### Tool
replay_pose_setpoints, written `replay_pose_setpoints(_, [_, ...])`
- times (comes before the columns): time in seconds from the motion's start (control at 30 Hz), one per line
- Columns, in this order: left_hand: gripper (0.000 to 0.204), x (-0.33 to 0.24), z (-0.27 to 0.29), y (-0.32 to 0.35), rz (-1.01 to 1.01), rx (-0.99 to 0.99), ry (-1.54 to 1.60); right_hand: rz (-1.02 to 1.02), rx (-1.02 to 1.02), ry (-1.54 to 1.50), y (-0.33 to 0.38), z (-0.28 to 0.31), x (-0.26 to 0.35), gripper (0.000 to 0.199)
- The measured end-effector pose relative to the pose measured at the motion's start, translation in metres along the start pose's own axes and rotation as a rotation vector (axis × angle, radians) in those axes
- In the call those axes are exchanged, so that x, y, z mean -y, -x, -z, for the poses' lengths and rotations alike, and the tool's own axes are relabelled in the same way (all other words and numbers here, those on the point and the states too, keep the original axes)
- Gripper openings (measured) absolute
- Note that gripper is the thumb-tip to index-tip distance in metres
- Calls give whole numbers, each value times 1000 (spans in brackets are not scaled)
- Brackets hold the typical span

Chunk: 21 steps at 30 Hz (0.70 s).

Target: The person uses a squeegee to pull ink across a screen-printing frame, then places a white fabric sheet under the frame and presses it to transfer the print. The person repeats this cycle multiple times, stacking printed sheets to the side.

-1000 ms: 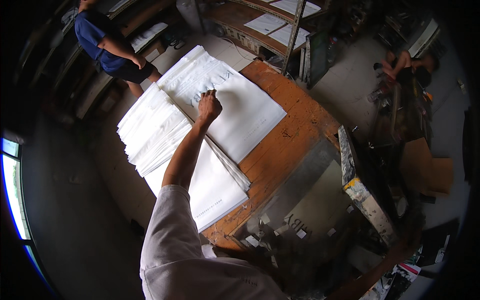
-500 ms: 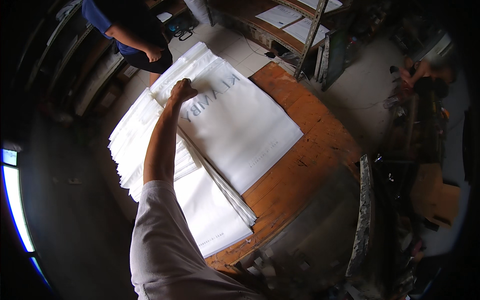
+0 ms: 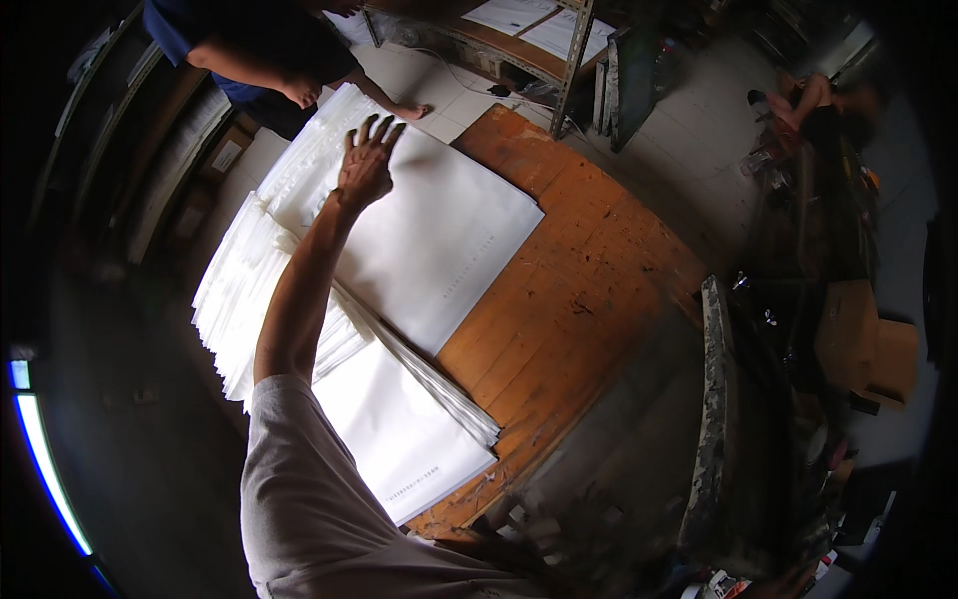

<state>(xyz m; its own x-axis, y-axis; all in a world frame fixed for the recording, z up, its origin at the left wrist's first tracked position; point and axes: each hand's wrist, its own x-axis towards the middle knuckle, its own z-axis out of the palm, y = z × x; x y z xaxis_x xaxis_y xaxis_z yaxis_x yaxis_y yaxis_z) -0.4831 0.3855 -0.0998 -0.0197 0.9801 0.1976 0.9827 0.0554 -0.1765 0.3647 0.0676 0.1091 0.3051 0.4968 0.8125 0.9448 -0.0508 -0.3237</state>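
Note:
My left hand (image 3: 366, 170) is open, with its fingers spread over the far part of a large white plastic bag (image 3: 439, 225). That bag lies flat on the right-hand pile, with small print near its lower right edge. I cannot tell whether the palm presses on it. Under my forearm, a thick fanned stack of white bags (image 3: 235, 290) lies along the left. A further flat white bag (image 3: 399, 429) sits at the near end, beside a fanned row of bag edges. Everything rests on a worn orange-brown wooden table (image 3: 569, 270). My right hand is out of view.
A co-worker in dark blue (image 3: 249, 45) stands past the table's far left end, one hand (image 3: 301, 92) near the bags. Shelves (image 3: 150, 130) line the left. A metal rack post (image 3: 574, 70) rises behind the table. Cardboard (image 3: 858, 334) lies at the right.
My left hand has gone from closed to spread fingers. The large dark lettering on the right-hand bag no longer shows. The view has shifted, and the co-worker's bare limb now shows beyond the table.

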Motion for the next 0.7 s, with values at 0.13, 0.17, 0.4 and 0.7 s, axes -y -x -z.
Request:
replay_pose_setpoints(0.13, [95,-79,1,-25,-379,120,99,-10,214,14,-5,25,-87,41])
replay_pose_setpoints(0.17, [82,-110,13,-60,-366,466,-33,13,240,78,13,59,-110,40])
replay_pose_setpoints(0.4, [81,-58,-68,-42,-408,250,90,-308,169,-160,8,1,-22,40])
replay_pose_setpoints(0.7, [16,-46,-88,-62,-609,28,-74,-274,126,19,22,9,-2,34])
